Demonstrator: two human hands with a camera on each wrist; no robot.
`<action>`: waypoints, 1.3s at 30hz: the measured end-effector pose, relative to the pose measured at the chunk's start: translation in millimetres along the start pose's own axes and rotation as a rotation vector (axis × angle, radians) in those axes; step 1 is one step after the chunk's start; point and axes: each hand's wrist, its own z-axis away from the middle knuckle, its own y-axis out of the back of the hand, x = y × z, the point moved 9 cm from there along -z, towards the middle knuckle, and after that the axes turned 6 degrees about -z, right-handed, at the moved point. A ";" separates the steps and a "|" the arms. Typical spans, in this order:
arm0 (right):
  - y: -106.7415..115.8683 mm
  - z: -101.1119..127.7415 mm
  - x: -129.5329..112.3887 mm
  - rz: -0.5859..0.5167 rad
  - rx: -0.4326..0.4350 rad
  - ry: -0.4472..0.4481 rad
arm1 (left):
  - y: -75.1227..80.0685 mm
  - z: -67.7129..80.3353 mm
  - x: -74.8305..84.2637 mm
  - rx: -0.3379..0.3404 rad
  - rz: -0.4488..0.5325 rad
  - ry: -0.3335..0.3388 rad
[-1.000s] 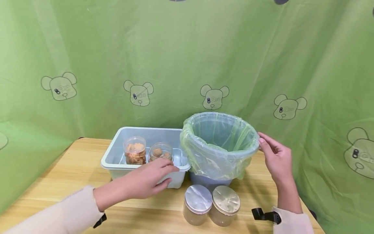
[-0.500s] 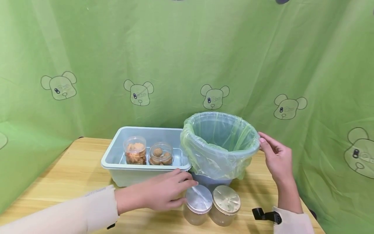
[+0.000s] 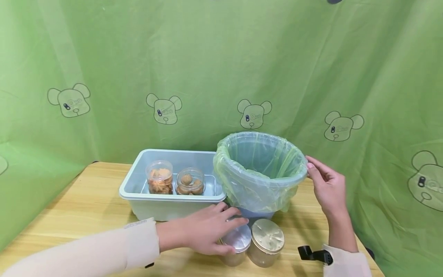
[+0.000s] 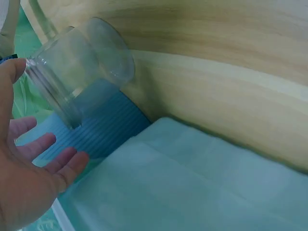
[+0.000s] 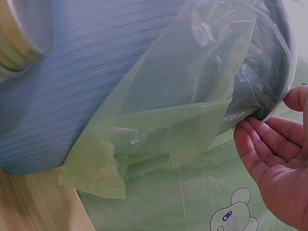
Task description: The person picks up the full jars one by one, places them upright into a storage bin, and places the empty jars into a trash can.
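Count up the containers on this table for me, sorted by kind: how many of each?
Lidded jars: 2, silver-lidded jar under the left hand, gold-lidded jar
Open cookie jars: 2, and
Blue tub: 1
Bag-lined bin: 1, right hand at its rim
Total: 6

The head camera looks forward and down at the lined bin (image 3: 260, 169) from mid-distance; both wrist cameras sit close against the bin's blue wall, which all views share.
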 end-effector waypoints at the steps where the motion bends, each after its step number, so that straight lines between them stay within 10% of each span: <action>1: -0.3 -0.2 -0.2 0.003 -0.003 -0.001 | -1.8 -1.2 0.5 -0.006 -0.004 0.004; 39: -0.9 0.6 -0.2 0.005 -0.007 -0.003 | -16.8 -12.9 13.0 -0.021 0.011 -0.019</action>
